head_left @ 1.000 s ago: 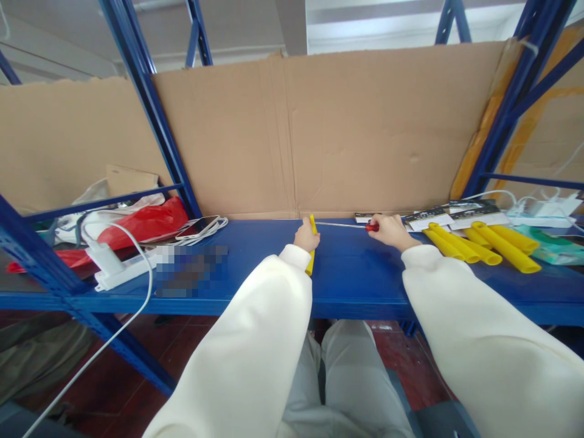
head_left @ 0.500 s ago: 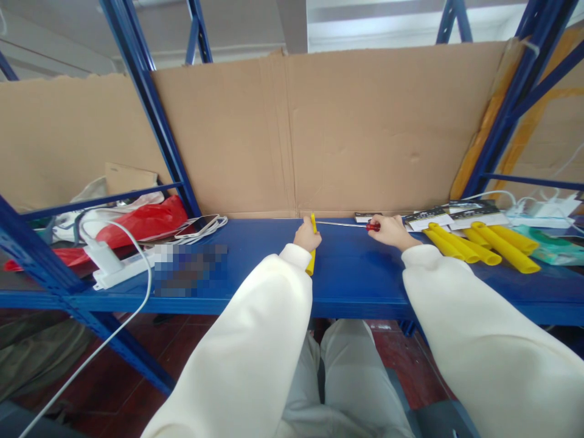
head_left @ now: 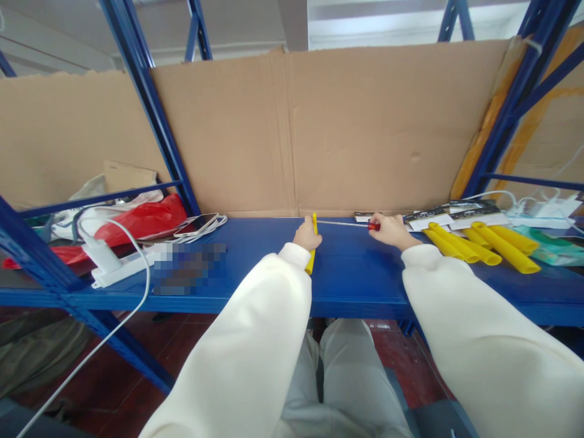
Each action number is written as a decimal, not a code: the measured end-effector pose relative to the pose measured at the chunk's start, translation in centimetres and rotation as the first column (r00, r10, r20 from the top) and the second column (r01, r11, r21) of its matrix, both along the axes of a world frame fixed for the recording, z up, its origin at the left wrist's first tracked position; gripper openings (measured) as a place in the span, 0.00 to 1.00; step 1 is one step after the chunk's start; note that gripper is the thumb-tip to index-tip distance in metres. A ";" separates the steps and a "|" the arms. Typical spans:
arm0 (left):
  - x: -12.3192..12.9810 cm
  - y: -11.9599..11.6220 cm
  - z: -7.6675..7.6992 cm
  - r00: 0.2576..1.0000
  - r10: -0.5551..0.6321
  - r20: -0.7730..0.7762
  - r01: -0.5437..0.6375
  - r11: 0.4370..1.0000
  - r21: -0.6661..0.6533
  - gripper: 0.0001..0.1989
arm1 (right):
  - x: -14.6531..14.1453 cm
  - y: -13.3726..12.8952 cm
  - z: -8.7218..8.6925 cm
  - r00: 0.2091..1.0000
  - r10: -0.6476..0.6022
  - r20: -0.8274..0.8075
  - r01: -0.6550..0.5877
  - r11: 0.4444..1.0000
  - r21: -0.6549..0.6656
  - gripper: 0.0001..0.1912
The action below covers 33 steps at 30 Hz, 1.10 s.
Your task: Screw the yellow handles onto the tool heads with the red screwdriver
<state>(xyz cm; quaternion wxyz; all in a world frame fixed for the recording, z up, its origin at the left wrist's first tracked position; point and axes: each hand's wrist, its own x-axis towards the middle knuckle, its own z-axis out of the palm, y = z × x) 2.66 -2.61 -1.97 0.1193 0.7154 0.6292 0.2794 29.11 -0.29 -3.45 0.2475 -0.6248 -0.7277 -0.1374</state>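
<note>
Into the middle of the blue shelf (head_left: 269, 246) we went, and both hands were busy! The left hand (head_left: 306, 234) had its fingers wrapped around a yellow piece (head_left: 311, 261), a slim length running from near to far, its near end poking out below the fist and its far end showing just above the thumb. Over to the right, the right hand (head_left: 390, 231) had its fingertips pinched on the red handle (head_left: 373, 225) of a thin tool, and out of that handle ran a long metal shaft (head_left: 342, 223), pointing left, straight across the gap between the hands. Its left end reached right up to the yellow piece by the left thumb; whether it touched or went in, I could not tell at that size.

Just right of the right hand lay black-and-white packs (head_left: 429, 218), and in front of them a cluster of yellow tubes (head_left: 506, 249), lying at a slant, with a teal packet (head_left: 554, 248) at their right. Far side, a cardboard panel (head_left: 365, 134) stood upright behind it all. Out left, well apart from the hands, sat a phone (head_left: 197, 224), a white power strip (head_left: 123, 269) and a red bag (head_left: 146, 216).
</note>
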 end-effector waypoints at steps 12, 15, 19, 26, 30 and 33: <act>0.1 0.1 -0.1 1.000 -0.004 -0.001 0.004 1.000 0.005 0.20 | -0.1 -0.1 0.1 0.999 -0.038 -0.021 0.037 0.999 -0.035 0.06; 0.1 0.0 -0.1 1.000 -0.004 -0.012 0.004 1.000 0.012 0.18 | -0.4 -0.4 0.4 0.997 -0.080 -0.016 0.078 0.994 -0.070 0.06; 0.1 0.0 -0.1 1.000 -0.002 -0.008 0.002 1.000 0.009 0.18 | -0.5 -0.6 0.5 0.998 -0.064 -0.017 0.063 0.996 -0.064 0.07; 0.0 0.0 0.0 1.000 -0.011 -0.020 0.011 1.000 0.002 0.18 | 0.1 0.0 0.1 1.000 0.006 0.005 -0.006 1.000 0.002 0.05; 0.0 -0.1 0.1 0.999 -0.024 -0.026 0.025 1.000 0.005 0.18 | -0.1 -0.2 0.3 0.997 -0.070 0.045 0.072 0.997 -0.041 0.03; 0.0 0.0 0.0 1.000 -0.019 -0.008 0.019 1.000 0.007 0.19 | -0.2 -0.4 0.4 0.994 -0.088 0.059 0.092 0.994 -0.065 0.02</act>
